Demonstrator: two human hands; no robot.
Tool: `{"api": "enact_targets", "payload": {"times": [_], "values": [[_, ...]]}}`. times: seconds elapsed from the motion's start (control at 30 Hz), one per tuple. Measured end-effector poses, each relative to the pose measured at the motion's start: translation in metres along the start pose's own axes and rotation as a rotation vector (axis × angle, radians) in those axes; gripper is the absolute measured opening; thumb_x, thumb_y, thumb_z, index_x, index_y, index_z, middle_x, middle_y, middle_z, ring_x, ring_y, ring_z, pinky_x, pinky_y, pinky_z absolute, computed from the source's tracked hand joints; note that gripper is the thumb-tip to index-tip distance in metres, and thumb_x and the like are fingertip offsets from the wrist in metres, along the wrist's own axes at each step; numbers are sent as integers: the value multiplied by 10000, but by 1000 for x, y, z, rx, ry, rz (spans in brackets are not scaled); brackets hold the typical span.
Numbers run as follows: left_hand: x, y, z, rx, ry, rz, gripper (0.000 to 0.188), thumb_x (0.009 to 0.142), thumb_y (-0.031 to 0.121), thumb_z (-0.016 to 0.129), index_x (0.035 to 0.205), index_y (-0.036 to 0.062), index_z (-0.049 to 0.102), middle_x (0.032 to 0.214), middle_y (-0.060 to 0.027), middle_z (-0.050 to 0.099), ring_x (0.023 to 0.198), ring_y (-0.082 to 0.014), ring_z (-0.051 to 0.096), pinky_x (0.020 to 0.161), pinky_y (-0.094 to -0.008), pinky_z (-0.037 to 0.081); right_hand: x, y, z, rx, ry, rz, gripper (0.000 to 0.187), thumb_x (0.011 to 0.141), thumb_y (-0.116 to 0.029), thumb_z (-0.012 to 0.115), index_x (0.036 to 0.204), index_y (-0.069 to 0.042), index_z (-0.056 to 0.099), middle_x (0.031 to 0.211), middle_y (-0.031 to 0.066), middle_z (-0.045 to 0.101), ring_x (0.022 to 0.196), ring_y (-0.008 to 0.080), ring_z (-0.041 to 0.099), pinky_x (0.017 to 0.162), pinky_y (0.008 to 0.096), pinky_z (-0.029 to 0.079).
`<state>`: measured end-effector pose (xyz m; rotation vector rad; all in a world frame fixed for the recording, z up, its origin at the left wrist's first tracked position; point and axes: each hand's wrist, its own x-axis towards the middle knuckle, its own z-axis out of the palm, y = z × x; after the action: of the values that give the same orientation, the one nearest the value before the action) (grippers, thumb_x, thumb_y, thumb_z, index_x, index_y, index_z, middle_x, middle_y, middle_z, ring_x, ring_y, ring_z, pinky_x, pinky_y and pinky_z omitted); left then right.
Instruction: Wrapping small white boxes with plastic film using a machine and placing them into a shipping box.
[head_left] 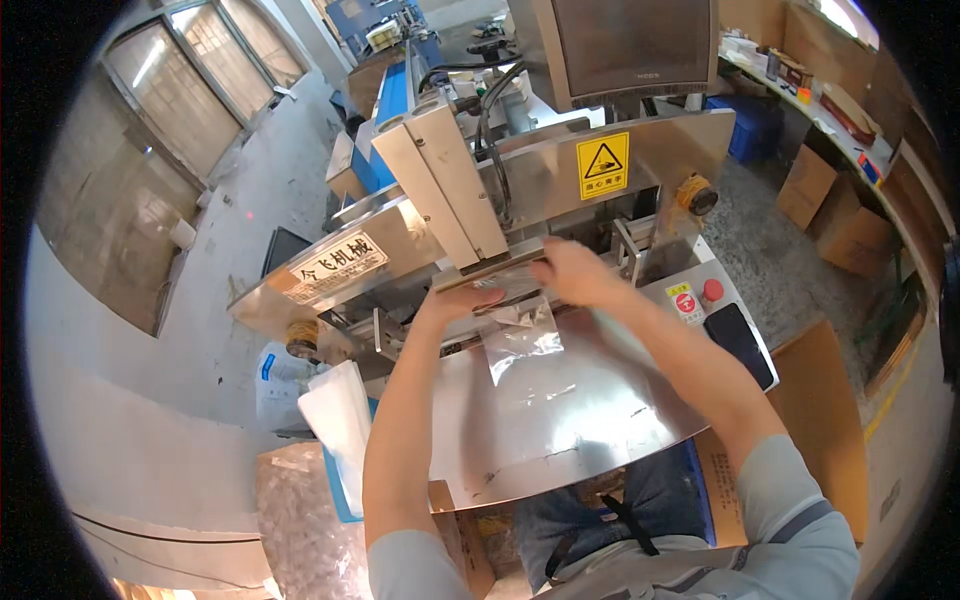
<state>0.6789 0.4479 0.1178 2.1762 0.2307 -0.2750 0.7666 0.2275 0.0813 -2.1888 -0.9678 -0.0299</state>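
Observation:
A clear plastic bag [527, 345] hangs from the slot at the front of a metal bagging machine, its lower part lying over the steel table [590, 400]. At the bag's upper left, my left hand [455, 302] grips it, with the thumb on top and the other fingers partly hidden. My right hand [578, 272] is closed on the upper right side of the bag, close under the machine's crossbar. Just above both hands stands a tilted silver metal housing [440, 185]. What lies inside the bag's mouth cannot be made out.
A red push button [712, 289] and a black phone-like slab [740, 345] are on the right panel. White plastic sheets [338, 415] are stacked at the left. A screen [635, 45] rises behind the crossbar; an open cardboard box [815, 420] stands right.

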Motion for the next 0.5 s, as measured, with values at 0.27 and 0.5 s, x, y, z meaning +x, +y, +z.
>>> {"api": "enact_targets", "payload": {"times": [0.27, 0.5], "values": [[-77, -14, 100, 512, 739, 334, 559, 863, 310, 714, 1288, -26, 576, 1348, -268, 559, 1251, -441, 517, 1044, -490, 417, -38, -24, 34, -353, -146, -252, 599, 889, -289, 685, 1380, -6, 488, 1449, 182, 476, 1386, 355, 412, 1100, 533, 364], [-184, -37, 219, 610, 676, 219, 696, 924, 479, 632, 1330, -75, 522, 1419, -329, 463, 1369, -490, 387, 1105, -638, 281, -39, -43, 31, -387, -209, -232, 624, 886, -333, 689, 1390, -28, 485, 1500, 162, 442, 1409, 361, 394, 1079, 588, 374]]}}
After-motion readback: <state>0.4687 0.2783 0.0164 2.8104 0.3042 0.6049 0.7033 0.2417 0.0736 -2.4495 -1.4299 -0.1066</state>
